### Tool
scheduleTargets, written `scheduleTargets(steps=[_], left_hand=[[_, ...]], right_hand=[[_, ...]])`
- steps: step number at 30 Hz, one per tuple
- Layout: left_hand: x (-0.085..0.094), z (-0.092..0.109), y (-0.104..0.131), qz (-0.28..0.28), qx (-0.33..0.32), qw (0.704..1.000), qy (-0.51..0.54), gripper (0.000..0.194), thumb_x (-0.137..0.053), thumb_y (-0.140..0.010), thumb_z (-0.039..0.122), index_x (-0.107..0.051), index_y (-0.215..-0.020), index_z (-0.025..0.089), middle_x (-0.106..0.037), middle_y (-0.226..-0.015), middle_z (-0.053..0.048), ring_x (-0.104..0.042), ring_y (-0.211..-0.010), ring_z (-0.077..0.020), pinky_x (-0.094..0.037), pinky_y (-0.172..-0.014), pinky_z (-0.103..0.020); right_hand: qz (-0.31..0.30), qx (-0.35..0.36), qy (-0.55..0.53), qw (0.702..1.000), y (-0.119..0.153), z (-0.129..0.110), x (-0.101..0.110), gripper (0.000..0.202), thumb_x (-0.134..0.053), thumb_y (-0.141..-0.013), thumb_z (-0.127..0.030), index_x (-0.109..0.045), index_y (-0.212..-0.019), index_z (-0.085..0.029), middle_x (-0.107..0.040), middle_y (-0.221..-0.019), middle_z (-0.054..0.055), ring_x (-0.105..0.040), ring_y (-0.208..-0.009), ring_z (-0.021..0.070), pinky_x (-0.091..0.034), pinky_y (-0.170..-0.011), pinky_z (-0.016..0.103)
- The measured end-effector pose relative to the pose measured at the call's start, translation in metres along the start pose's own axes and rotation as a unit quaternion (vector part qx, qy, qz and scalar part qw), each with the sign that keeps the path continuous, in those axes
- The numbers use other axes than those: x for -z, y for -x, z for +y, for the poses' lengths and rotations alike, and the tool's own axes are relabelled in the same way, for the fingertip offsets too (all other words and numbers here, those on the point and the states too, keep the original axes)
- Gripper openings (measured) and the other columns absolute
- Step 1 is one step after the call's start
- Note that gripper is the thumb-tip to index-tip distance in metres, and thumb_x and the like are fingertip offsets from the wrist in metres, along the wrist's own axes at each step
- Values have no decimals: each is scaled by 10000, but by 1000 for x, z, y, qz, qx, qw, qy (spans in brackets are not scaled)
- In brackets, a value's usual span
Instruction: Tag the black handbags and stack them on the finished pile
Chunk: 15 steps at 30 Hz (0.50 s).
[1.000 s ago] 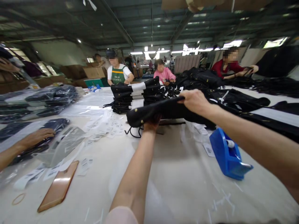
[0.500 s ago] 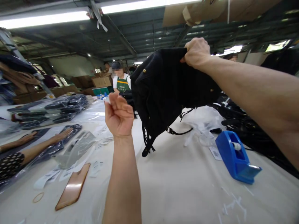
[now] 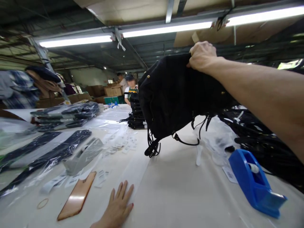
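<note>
My right hand (image 3: pixel 203 55) grips the top edge of a black cloth bag (image 3: pixel 175 91) and holds it up above the table. Gold-coloured studs dot the bag, and thin cords and a buckled strap dangle from its lower edge. Low in the view, my left hand (image 3: pixel 117 204) lies palm down with fingers spread, at what looks like a sheet of clear plastic on the pale table (image 3: pixel 175 190). To its left is an orange-tinted phone-shaped object (image 3: pixel 77 198).
A blue tape dispenser (image 3: pixel 255 183) stands at the right, near crumpled clear plastic (image 3: pixel 216 137) and a heap of black items (image 3: pixel 268 152). Leftward are a grey dispenser (image 3: pixel 83 156), small labels (image 3: pixel 121 142) and plastic-wrapped garments (image 3: pixel 68 114). A person (image 3: pixel 130 85) stands beyond a black stack (image 3: pixel 137 114).
My left hand has come down from raised in the air to the tabletop. The bag stays held up in my right hand. A co-worker's arms at the left are gone from view.
</note>
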<state>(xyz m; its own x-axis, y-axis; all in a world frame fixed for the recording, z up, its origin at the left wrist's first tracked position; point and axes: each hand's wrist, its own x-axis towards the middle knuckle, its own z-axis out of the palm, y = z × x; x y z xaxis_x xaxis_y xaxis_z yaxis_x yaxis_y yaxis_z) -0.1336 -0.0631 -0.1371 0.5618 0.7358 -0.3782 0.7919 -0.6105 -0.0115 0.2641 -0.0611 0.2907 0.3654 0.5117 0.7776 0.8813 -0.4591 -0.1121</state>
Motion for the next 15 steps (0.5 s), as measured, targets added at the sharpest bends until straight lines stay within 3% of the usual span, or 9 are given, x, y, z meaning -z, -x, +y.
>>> scheduleTargets(steps=[3, 6, 9, 12, 15], left_hand=[[-1, 26, -11, 11, 26, 999, -40, 549, -261, -842, 140, -197, -1385, 181, -134, -1450, -143, -122, -1322, -331, -212, -1021, -529], [8, 38, -27, 46, 17, 996, -81, 594, -254, -732, -49, -389, -1301, 59, -367, -1330, -242, -376, -1216, -333, -395, -895, -452], [26, 41, -42, 62, -36, 995, -63, 480, -252, -731, -46, -583, -1068, 38, -581, -1065, -210, -556, -1001, -273, -444, -818, -389], [51, 53, -52, 79, -51, 995, -28, 435, -266, -730, -21, -591, -1007, 64, -615, -974, -176, -590, -924, -262, -447, -792, -396], [67, 81, -53, 90, -61, 994, 17, 391, -322, -726, 37, -593, -1005, 74, -619, -982, -172, -586, -936, -272, -438, -798, -403]], right_hand=[[-6, 8, 27, 1000, -8, -11, 9, 387, -575, -650, -291, -572, -619, 96, -589, -1016, 217, -509, -1054, 241, -386, -781, 309], [-6, 10, 45, 999, -13, -22, 19, 483, -476, -649, -312, -363, -338, 41, -573, -1000, 218, -489, -1049, 245, -373, -740, 293], [-6, 16, 52, 999, -15, -30, 27, 517, -446, -644, -297, -214, -270, -26, -560, -1005, 224, -463, -1067, 257, -368, -729, 308], [-13, 17, 39, 999, -15, -37, 32, 528, -446, -645, -281, -162, -257, -62, -552, -1026, 231, -448, -1092, 251, -362, -760, 304], [-12, 22, 16, 1000, -14, -43, 31, 523, -488, -638, -266, -179, -264, -69, -556, -1026, 236, -465, -1083, 244, -364, -769, 305]])
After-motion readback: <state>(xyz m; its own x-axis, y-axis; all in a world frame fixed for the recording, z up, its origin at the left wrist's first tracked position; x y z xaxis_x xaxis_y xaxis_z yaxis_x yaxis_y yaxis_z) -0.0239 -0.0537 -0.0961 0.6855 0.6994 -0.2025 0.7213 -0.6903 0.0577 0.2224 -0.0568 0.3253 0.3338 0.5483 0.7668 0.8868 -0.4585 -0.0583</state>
